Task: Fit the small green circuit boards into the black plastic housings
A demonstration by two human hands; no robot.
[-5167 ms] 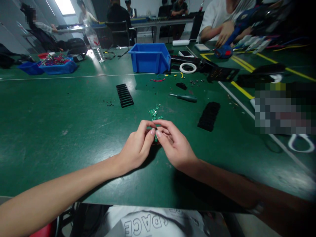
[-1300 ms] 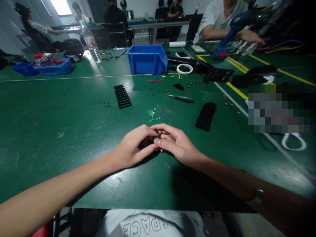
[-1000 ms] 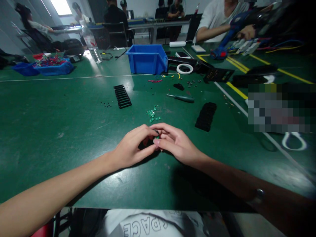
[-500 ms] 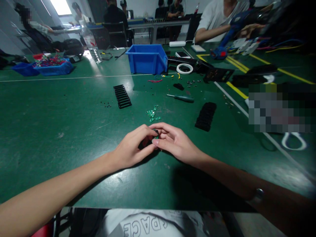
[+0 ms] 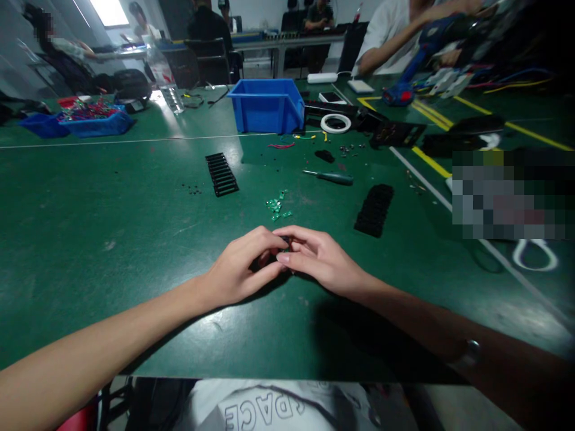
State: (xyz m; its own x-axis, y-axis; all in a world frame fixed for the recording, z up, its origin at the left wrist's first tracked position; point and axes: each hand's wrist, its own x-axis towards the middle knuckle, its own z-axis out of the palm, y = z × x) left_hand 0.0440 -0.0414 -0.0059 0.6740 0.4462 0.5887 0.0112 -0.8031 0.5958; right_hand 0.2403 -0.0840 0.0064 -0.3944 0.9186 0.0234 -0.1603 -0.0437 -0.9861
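Note:
My left hand (image 5: pixel 245 263) and my right hand (image 5: pixel 321 260) meet over the green table, fingertips together around a small dark part (image 5: pixel 285 240) that the fingers largely cover. Both hands are closed on it. Just beyond them lies a loose cluster of small green circuit boards (image 5: pixel 275 206). A black slotted frame (image 5: pixel 221 174) rests farther off to the left, with tiny dark bits (image 5: pixel 193 190) beside it. To the right is a stack of black parts (image 5: pixel 374 211). A green-handled screwdriver (image 5: pixel 335 178) lies behind the boards.
Farther back stand a blue bin (image 5: pixel 267 106), a plastic bottle (image 5: pixel 166 81) and a white ring (image 5: pixel 336 124). Blue trays with wires (image 5: pixel 96 121) are at the left. At the back right, a person in a white shirt (image 5: pixel 386 36) is near a blue power drill (image 5: pixel 406 78).
My hands stay almost in place, with slight finger movement; the green on the held part no longer shows clearly. The co-worker's arm at the back right has risen.

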